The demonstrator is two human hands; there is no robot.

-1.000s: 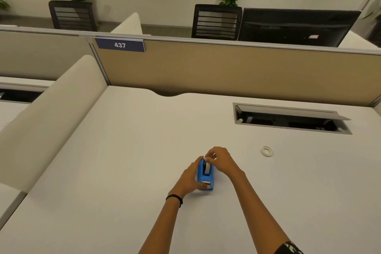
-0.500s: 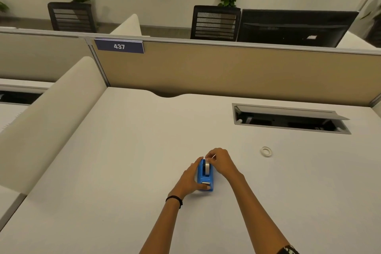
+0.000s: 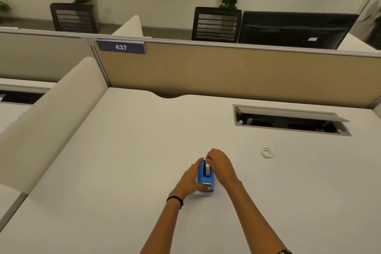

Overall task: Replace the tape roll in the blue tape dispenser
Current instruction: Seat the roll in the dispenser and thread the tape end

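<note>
While the blue tape dispenser [image 3: 206, 179] stands on the white desk [image 3: 123, 171] toward the middle of its near edge, it is clasped along its left side by the left hand [image 3: 190, 179], whose thumb is pressed at the cutter end. A tape roll [image 3: 207, 169] seated in the dispenser is pinched at its far top by the curled fingers of the right hand [image 3: 220, 164]; a spare ring of tape [image 3: 267, 152] is left lying flat well apart, toward the right edge

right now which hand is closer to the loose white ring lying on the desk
Right. The right hand sits at the blue dispenser's far end, on the ring's side; the left hand grips the dispenser's opposite side, farther away.
</note>
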